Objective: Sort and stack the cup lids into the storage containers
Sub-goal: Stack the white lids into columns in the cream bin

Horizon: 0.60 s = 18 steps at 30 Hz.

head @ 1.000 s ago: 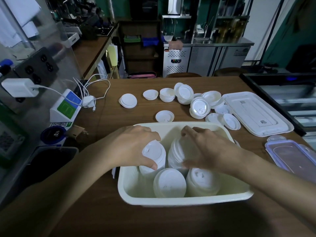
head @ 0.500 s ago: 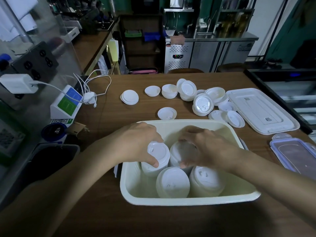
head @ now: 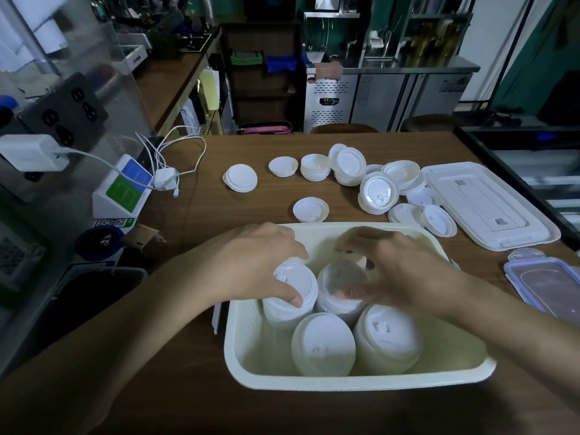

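Table (head: 188,403), near edge, centre: storage tub (head: 345,386).
In the tub: front-left stack (head: 323,343) and front-right stack (head: 389,337). Behind them are the rear-left stack (head: 298,284), gripped by the left hand (head: 254,265), and the rear-right stack (head: 340,277), gripped by the right hand (head: 405,271).
Behind the tub: loose cup lids (head: 378,191).
Right edge: tub cover (head: 489,208), with a clip-lock lid (head: 546,284) before it.
Left edge: charger (head: 165,179) and card stand (head: 122,191).

Both bare forearms reached in from the lower corners and converged toward the middle. The left hand (head: 260,268) lay palm down over a stack of lids (head: 296,287), fingers curled across its far side and the thumb pressed against its near edge. Just beside it, the right hand (head: 405,271) arched over a second stack (head: 339,277), fingers bent past the far rim, thumb on the near side, slightly blurred.
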Each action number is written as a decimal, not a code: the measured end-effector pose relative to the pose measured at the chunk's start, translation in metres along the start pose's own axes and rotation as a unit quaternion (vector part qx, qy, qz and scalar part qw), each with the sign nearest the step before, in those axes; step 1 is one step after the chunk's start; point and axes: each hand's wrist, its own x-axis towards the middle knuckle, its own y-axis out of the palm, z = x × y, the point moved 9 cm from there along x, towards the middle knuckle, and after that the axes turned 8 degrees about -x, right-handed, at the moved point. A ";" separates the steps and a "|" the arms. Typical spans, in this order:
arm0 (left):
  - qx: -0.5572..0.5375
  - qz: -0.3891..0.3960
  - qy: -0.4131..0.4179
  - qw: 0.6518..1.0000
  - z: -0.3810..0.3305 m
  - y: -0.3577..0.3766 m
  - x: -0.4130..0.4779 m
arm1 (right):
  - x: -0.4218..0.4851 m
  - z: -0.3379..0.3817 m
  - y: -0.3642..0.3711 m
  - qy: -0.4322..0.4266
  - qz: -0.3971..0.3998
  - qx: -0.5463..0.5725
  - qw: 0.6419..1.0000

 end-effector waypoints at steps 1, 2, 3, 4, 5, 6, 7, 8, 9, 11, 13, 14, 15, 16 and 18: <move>-0.018 -0.015 0.012 1.000 -0.002 -0.008 0.001 | 0.001 -0.001 -0.008 -0.005 -0.020 0.013 1.000; -0.043 -0.033 0.030 0.998 -0.004 -0.018 0.003 | 0.001 -0.002 -0.018 -0.012 -0.046 0.038 0.998; -0.073 -0.053 0.053 0.995 -0.008 -0.029 0.005 | 0.001 -0.003 -0.029 -0.019 -0.074 0.067 0.995; -0.107 -0.072 0.075 0.989 -0.010 -0.039 0.007 | 0.002 -0.006 -0.040 -0.023 -0.098 0.093 0.991; -0.140 -0.090 0.093 0.982 -0.010 -0.048 0.011 | 0.004 -0.010 -0.049 -0.022 -0.117 0.115 0.986; -0.170 -0.104 0.104 0.974 -0.008 -0.056 0.017 | 0.008 -0.016 -0.056 -0.017 -0.132 0.134 0.982; -0.196 -0.114 0.105 0.968 -0.002 -0.062 0.024 | 0.013 -0.023 -0.062 -0.013 -0.142 0.149 0.978; -0.221 -0.120 0.099 0.963 0.006 -0.066 0.033 | 0.019 -0.031 -0.065 -0.008 -0.150 0.160 0.976; -0.243 -0.121 0.087 0.959 0.016 -0.067 0.043 | 0.026 -0.041 -0.066 0.003 -0.152 0.168 0.974; -0.267 -0.120 0.058 0.954 0.038 -0.066 0.064 | 0.039 -0.063 -0.060 0.032 -0.146 0.186 0.971; -0.271 -0.119 0.038 0.954 0.059 -0.059 0.084 | 0.053 -0.085 -0.052 0.063 -0.143 0.199 0.967; -0.266 -0.119 0.033 0.956 0.067 -0.054 0.094 | 0.060 -0.095 -0.048 0.075 -0.143 0.196 0.967; -0.258 -0.119 0.029 0.958 0.074 -0.049 0.104 | 0.066 -0.105 -0.044 0.082 -0.143 0.185 0.969; -0.249 -0.120 0.025 0.961 0.081 -0.044 0.114 | 0.073 -0.115 -0.039 0.088 -0.142 0.174 0.970; -0.227 -0.112 0.014 0.967 0.094 -0.030 0.134 | 0.085 -0.135 -0.027 0.102 -0.142 0.154 0.972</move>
